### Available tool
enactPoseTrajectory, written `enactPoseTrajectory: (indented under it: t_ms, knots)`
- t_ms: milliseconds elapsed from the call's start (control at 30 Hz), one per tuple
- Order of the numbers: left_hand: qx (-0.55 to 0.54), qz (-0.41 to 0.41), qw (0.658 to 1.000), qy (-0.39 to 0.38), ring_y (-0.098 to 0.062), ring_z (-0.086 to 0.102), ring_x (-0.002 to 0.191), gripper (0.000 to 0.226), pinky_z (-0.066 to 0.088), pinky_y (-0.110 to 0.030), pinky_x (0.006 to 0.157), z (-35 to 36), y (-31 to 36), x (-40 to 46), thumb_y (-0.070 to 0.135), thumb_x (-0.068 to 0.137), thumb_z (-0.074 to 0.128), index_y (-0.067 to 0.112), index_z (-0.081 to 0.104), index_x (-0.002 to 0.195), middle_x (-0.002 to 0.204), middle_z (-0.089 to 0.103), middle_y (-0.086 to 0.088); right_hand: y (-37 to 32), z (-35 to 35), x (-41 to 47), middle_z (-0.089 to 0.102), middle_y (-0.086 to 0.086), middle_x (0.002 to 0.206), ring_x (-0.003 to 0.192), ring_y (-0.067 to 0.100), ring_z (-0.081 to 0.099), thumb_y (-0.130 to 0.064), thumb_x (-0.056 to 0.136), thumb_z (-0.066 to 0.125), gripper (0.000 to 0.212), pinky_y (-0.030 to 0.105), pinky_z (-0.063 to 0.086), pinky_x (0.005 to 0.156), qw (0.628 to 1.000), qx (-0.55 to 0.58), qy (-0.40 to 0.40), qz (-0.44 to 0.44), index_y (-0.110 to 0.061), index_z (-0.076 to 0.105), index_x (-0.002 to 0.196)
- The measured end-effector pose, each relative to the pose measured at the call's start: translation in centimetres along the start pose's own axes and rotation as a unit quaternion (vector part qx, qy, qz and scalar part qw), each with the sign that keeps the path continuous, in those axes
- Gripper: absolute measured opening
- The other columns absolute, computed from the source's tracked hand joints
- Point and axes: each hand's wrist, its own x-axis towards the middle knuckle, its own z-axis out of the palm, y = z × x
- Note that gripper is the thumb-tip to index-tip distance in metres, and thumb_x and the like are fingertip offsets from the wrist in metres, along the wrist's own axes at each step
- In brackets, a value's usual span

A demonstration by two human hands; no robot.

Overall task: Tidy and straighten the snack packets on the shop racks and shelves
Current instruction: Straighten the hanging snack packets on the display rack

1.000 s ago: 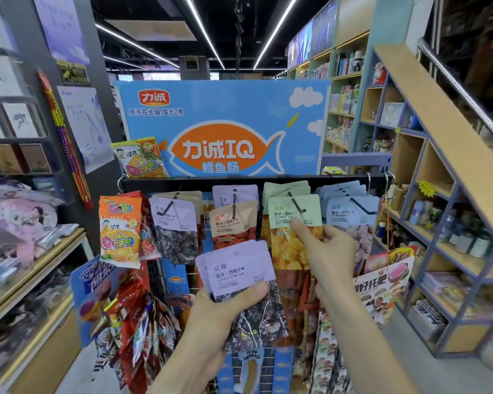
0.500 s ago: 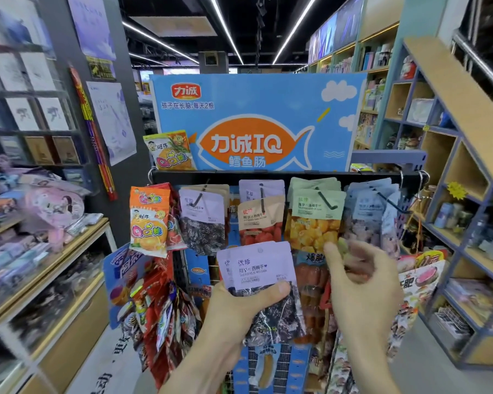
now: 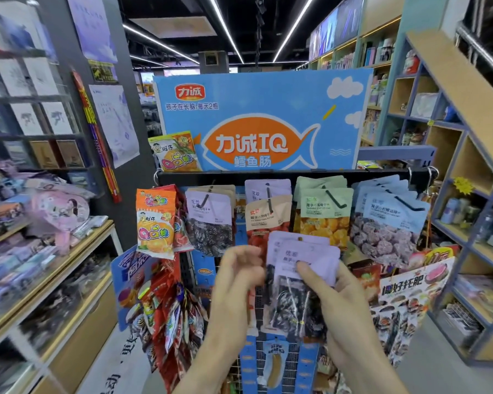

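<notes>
Right hand (image 3: 339, 302) grips purple packets (image 3: 302, 263) before rack (image 3: 282, 175).

A blue fish-logo sign (image 3: 264, 120) tops the rack; posters (image 3: 114, 123) hang left; ceiling light strips (image 3: 293, 27) overhead.

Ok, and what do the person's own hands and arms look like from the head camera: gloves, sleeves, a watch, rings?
Both are bare. The left hand and right hand wear no gloves, and no rings show on the fingers in view. Both forearms are uncovered down to the bottom edge of the picture: no sleeve, cuff, watch or band is visible. The left hand is blurred, so small details there cannot be told.
</notes>
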Motion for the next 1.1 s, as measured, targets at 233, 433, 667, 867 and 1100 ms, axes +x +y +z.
enactPoseTrajectory:
  t_ms: [233, 433, 667, 867, 1100]
  knots:
    - [0.217, 0.089, 0.958, 0.165, -0.002, 0.066, 0.101, 0.039, 0.055, -0.033, 0.091, 1.0, -0.6, 3.9, 0.045, 0.098, 0.065, 0.028, 0.060, 0.133, 0.114, 0.069, 0.016, -1.0, -0.8, -0.3, 0.073, -0.018, 0.119, 0.115, 0.004, 0.065, -0.032, 0.084, 0.070, 0.037, 0.042, 0.043, 0.112, 0.997, 0.014, 0.069, -0.025, -0.035, 0.069, 0.121]
    - [0.212, 0.140, 0.959, 0.129, -0.002, 0.058, 0.091, 0.016, 0.046, -0.031, 0.075, 2.0, -1.0, 4.9, 0.030, 0.100, 0.066, 0.034, 0.069, 0.115, 0.102, 0.065, 0.014, -1.1, -1.5, -0.7, 0.074, -0.013, 0.117, 0.115, 0.012, 0.067, -0.036, 0.079, 0.072, 0.038, 0.045, 0.046, 0.109, 0.996, 0.009, 0.081, -0.024, -0.036, 0.071, 0.117]
    - [0.053, 0.083, 0.993, 0.065, -0.008, 0.066, 0.111, 0.025, 0.053, -0.039, 0.095, 1.2, 0.5, 1.5, 0.018, 0.102, 0.063, 0.039, 0.069, 0.114, 0.112, 0.074, 0.017, -1.8, -1.8, -1.7, 0.076, -0.013, 0.111, 0.104, 0.001, 0.069, -0.029, 0.079, 0.071, 0.037, 0.031, 0.046, 0.099, 0.996, 0.022, 0.078, -0.048, -0.030, 0.072, 0.116]
    - [-0.052, 0.055, 0.991, 0.106, -0.007, 0.065, 0.074, 0.026, 0.051, -0.021, 0.064, -0.8, 1.0, 0.1, -0.003, 0.099, 0.051, 0.012, 0.071, 0.093, 0.083, 0.073, -0.001, -2.5, -0.6, -1.8, 0.076, -0.017, 0.110, 0.104, -0.002, 0.068, -0.025, 0.084, 0.068, 0.031, 0.026, 0.044, 0.096, 0.997, 0.025, 0.036, -0.059, -0.030, 0.072, 0.114]
    - [-0.093, 0.030, 0.988, 0.119, -0.026, 0.040, 0.047, 0.048, 0.030, -0.036, 0.052, -3.5, 1.0, 1.1, 0.044, 0.072, 0.056, -0.001, 0.061, 0.060, 0.055, 0.049, -0.020, -2.4, 2.1, 0.1, 0.075, -0.014, 0.114, 0.111, 0.004, 0.068, -0.024, 0.092, 0.070, 0.026, 0.036, 0.048, 0.103, 0.996, -0.031, 0.018, -0.080, -0.026, 0.072, 0.119]
